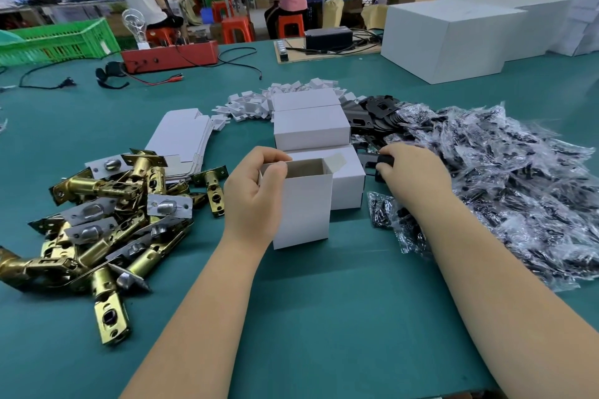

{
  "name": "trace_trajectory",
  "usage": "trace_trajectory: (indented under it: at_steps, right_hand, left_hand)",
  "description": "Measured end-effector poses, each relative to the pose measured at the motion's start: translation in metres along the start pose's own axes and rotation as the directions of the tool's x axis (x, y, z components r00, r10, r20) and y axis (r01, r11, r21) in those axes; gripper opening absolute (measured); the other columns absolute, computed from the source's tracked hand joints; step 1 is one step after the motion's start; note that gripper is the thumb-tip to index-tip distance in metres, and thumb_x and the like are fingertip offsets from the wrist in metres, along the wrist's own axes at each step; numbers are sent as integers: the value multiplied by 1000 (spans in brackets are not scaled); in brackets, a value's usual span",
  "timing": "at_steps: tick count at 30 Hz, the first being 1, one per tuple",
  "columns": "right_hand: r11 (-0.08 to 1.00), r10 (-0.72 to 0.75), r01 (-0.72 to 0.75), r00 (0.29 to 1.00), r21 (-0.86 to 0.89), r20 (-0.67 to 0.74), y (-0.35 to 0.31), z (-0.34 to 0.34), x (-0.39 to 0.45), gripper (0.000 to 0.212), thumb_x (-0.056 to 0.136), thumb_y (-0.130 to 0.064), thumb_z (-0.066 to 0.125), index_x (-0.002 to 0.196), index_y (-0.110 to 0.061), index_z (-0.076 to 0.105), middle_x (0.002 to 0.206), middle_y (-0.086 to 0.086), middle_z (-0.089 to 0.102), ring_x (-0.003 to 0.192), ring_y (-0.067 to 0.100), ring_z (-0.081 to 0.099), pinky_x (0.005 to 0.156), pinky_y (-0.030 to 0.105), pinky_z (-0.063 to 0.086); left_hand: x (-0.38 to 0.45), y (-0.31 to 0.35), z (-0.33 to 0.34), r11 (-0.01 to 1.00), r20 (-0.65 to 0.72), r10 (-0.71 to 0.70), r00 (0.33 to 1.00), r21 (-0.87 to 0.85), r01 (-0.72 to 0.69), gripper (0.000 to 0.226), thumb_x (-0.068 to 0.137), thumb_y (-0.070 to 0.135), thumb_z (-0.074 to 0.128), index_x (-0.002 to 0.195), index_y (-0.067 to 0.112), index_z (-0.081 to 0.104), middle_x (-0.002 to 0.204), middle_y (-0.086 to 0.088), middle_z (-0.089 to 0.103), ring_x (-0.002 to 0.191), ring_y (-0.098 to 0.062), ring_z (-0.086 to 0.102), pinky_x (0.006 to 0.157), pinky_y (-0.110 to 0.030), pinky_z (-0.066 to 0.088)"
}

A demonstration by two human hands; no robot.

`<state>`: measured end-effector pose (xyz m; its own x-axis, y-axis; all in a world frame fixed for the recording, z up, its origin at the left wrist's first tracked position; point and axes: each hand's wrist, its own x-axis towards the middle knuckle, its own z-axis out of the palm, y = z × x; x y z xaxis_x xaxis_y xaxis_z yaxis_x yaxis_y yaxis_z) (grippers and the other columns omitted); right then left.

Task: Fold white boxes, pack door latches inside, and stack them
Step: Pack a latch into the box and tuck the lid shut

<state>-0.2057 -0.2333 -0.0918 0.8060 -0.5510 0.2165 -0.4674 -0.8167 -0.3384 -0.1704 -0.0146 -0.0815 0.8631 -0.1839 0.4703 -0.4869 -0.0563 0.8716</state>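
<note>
Left hand (256,191) curled round upright open-topped white cardboard box (303,210), thumb on rim. Right hand (411,168) pinching small black part (385,159); part's identity indistinct, mostly hidden by fingers.

Left hand (256,191) around open box (304,204)

Open white box (303,207) upright beside brass latches (107,214).

There is just one camera — it sits on the person's head. It looks forward and down at the green table (324,317), very close above it. Both arms reach out from the bottom edge. The wide lens bends the sides, and far back it sees the room — other tables and people.
</note>
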Motion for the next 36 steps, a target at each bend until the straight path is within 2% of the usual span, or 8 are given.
trace_trajectory:
  at_steps: [5, 8, 12, 18, 23, 27, 30, 36]
  right_hand:
    - [931, 13, 14, 997, 364, -72, -3, -15, -7, 35, 94, -16, 54, 129, -17, 58, 125, 2, 64, 112, 19, 58, 96, 31, 43]
    - [665, 9, 170, 972, 727, -236, -21, -45, -17, 28, 89, -13, 62, 113, -27, 67, 110, -4, 70, 101, 11, 64, 96, 32, 50]
    - [384, -204, 363, 930, 849, -305, -64, -71, -47, 30, 82, -6, 68, 89, -34, 73, 84, -9, 73, 78, 5, 68, 74, 20, 55]
    - [491, -279, 354, 930, 796, -241, -87, -46, -68, 19, 89, -7, 63, 90, -25, 69, 83, -14, 69, 84, 10, 67, 83, 34, 54]
    - [508, -365, 415, 898, 755, -248, -81, -43, -67, 34, 90, -8, 60, 88, -41, 67, 78, -31, 65, 82, -8, 59, 76, 13, 48]
    - [617, -535, 595, 797, 516, -279, -84, -37, -70, 22, 89, -7, 58, 101, -16, 74, 79, -19, 59, 80, 5, 51, 75, 12, 38]
    - [660, -611, 655, 753, 368, -245, -83, -37, -72, 23, 90, -21, 55, 97, -12, 74, 80, -11, 60, 80, 21, 47, 81, 31, 39]
    - [731, -580, 622, 783, 280, -224, -82, -36, -79, 36, 90, -38, 51, 88, -12, 76, 100, 9, 57, 100, 27, 44, 92, 30, 32]
  left_hand:
    - [1, 0, -1, 999, 23, -18, 1000, -36, 19, 17, 78, 21, 45, 75, 25, 61, 65, 17, 57, 65, -1, 46, 58, -12, 36]
    - [2, -1, -2, 998, 57, -22, 998, -50, 25, 16, 77, 22, 46, 76, 24, 62, 69, 18, 59, 69, -2, 47, 61, -11, 38]
    - [4, -1, -3, 994, 107, -33, 994, -104, 44, 16, 77, 21, 48, 79, 24, 63, 74, 18, 63, 74, -2, 53, 66, -9, 40]
    - [4, 0, -7, 942, 238, -34, 971, -318, 111, 31, 74, 14, 40, 79, 28, 68, 78, 6, 69, 76, -12, 61, 68, -23, 44]
    - [4, 3, -4, 907, 270, -64, 961, -386, 169, 30, 81, 20, 32, 90, 11, 60, 73, 6, 68, 66, -5, 60, 56, -14, 45]
    - [6, 1, -3, 926, 244, -94, 965, -334, 175, 35, 87, 28, 31, 83, 17, 64, 77, 3, 67, 75, -13, 59, 69, -30, 44]
    - [6, 2, -4, 921, 234, -134, 963, -329, 208, 36, 87, 36, 31, 77, 23, 64, 73, 5, 69, 75, -13, 60, 74, -35, 43]
    - [7, 1, -3, 957, 203, -128, 971, -233, 175, 30, 84, 35, 35, 80, 21, 61, 75, 5, 69, 78, -11, 59, 74, -29, 43]
